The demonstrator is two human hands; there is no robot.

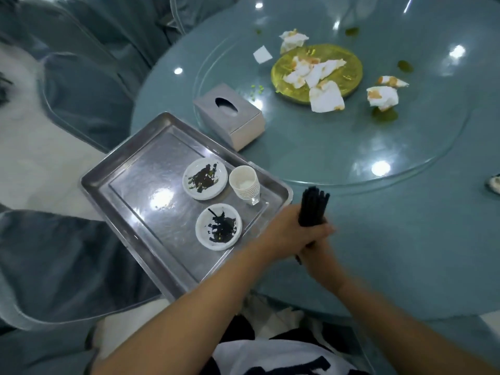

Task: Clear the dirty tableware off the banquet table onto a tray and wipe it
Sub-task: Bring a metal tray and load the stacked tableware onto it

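L hand [290, 230] + R hand [318, 249] both gripped chopstick bundle [313, 208] upright | bundle was over table [392, 239] edge, just R of tray [90, 182] | risk: loosened grip → sticks could slip, scatter or knock cup stack [244, 185]

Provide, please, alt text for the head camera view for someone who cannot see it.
The left hand and right hand grip a bundle of black chopsticks above a round blue-grey table, beside a steel tray holding two dirty white saucers and stacked white cups.
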